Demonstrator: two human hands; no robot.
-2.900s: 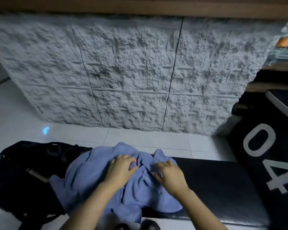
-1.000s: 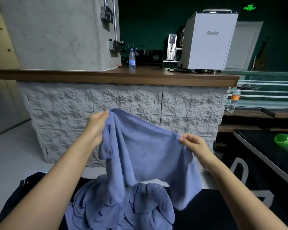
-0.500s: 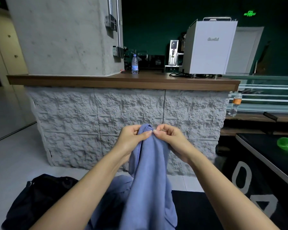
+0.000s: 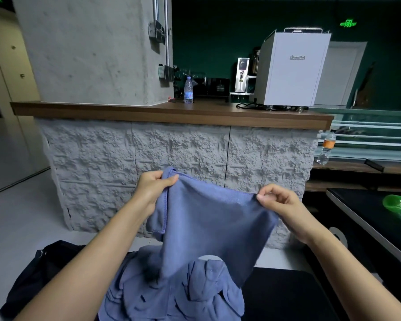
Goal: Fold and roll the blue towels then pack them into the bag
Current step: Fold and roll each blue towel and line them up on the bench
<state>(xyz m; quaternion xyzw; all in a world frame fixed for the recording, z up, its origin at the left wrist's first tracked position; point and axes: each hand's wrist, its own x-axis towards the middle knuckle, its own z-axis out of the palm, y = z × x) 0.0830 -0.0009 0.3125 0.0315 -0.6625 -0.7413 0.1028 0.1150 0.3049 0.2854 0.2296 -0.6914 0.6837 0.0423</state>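
Observation:
I hold one blue towel [image 4: 208, 225] up in the air, stretched between both hands. My left hand [image 4: 152, 189] pinches its upper left corner, where a flap folds over. At the upper right corner my right hand [image 4: 279, 201] grips the edge between thumb and fingers. The towel hangs down to a heap of more blue towels [image 4: 171, 293] lying crumpled on a black padded bench [image 4: 285, 295]. A black bag [image 4: 35, 276] lies on the floor at the lower left, partly hidden by my left forearm.
A grey stone-faced counter [image 4: 171, 158] with a wooden top stands straight ahead, with a water bottle [image 4: 188, 90] and a white machine [image 4: 289, 68] on it. A black table [image 4: 380, 218] with a green object [image 4: 398, 206] is at the right. Pale floor tiles lie to the left.
My hands, together at the towel's top half a second ago, have moved apart, spreading the towel wide. Earlier they lifted it off the heap on the bench.

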